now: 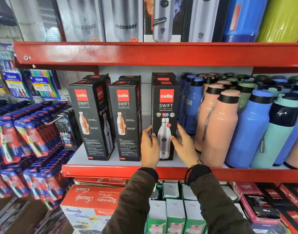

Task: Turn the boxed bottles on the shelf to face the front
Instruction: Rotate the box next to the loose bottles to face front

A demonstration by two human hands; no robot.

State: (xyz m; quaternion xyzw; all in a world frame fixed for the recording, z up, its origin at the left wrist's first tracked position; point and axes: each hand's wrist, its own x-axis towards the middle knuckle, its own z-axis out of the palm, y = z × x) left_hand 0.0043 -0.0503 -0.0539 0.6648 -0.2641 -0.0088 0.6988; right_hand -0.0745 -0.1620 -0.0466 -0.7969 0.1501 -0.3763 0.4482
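A red-edged shelf (pixel 100 171) with a pale grey deck carries three upright black boxed bottles: the left box (pixel 90 119) angled, the middle box (pixel 127 120) beside it, the right box (pixel 165 105) facing front. To their right stand peach bottles (pixel 217 125) and blue bottles (pixel 249 132), crowded together.

Both hands cover the lower edges of the right-hand boxed bottle (pixel 165 115); boxes behind the front row show only their tops. Toothbrush packs (pixel 18 141) at the left are blurred, and the upper-shelf boxes (pixel 126 19) are cut off at the top edge
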